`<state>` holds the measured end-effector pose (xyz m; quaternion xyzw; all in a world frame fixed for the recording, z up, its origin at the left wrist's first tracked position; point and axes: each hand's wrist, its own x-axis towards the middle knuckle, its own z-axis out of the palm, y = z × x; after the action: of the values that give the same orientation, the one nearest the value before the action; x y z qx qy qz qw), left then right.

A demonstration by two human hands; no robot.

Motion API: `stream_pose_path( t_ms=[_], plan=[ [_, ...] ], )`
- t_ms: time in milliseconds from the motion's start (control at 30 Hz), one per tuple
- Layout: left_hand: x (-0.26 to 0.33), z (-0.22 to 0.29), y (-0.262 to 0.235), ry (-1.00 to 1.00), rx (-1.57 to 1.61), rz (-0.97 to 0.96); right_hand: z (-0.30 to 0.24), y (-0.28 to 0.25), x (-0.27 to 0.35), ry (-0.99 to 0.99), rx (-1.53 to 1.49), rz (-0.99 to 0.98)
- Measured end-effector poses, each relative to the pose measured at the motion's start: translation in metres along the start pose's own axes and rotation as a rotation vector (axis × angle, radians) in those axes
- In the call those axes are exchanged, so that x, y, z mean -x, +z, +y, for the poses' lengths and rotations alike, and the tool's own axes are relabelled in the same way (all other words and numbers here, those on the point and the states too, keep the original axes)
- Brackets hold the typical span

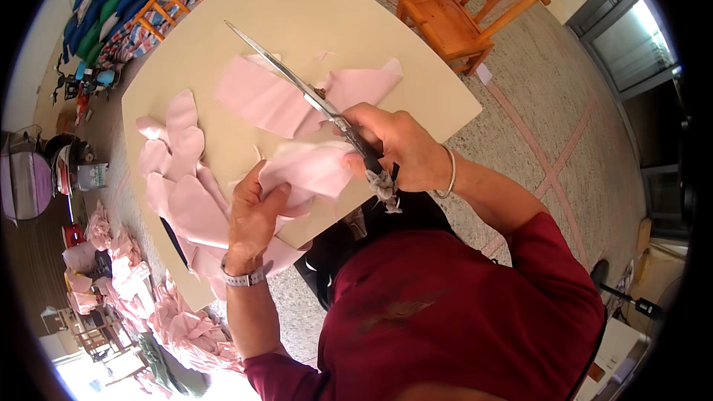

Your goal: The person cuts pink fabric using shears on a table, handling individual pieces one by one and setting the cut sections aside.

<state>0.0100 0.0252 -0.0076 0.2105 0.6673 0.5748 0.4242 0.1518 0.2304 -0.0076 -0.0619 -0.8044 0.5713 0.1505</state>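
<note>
Plainly, from my remote post, I had both hands closed above the near part of the surface (319, 11). The left hand (256, 212) pinched the pink cloth (312, 171) between thumb and fingers, and the cloth stretched across to the right hand (405, 148). That one was curled round the dark handles of the scissors (301, 86), their blades close together, pointing forward and leftward over flat pieces (267, 100). I couldn't tell whether its fingers gripped the cloth too. Leftward lay a pink pile (194, 212).
</note>
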Motion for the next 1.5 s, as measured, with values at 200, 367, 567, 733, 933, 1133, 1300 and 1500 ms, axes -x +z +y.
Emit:
stream_pose_path(
  t_ms=[200,367,567,733,933,1133,1300,1500],
  plan=[
    [0.015,-0.011,0.006,0.064,0.138,0.054,-0.007,0.018,-0.012,-0.042,-0.031,-0.09],
    [0.021,-0.011,0.014,0.207,0.163,0.045,-0.001,0.027,-0.019,-0.139,0.023,-0.113],
    [0.021,-0.019,0.013,0.139,0.336,0.183,-0.02,0.023,-0.021,-0.087,0.046,-0.167],
    [0.025,-0.008,0.024,0.125,0.377,0.187,-0.01,0.029,-0.019,-0.067,-0.079,-0.196],
    [0.022,-0.019,0.021,0.043,0.476,0.202,-0.005,0.035,-0.012,0.055,-0.231,-0.172],
    [0.024,-0.014,0.014,0.117,0.659,0.406,-0.009,0.027,0.021,0.288,-0.343,-0.229],
    [0.02,-0.016,0.021,0.253,0.684,0.555,0.006,0.038,0.06,0.374,-0.366,-0.431],
    [0.014,-0.026,0.028,0.365,0.649,0.663,0.005,0.05,0.074,0.378,-0.347,-0.476]
  ],
)
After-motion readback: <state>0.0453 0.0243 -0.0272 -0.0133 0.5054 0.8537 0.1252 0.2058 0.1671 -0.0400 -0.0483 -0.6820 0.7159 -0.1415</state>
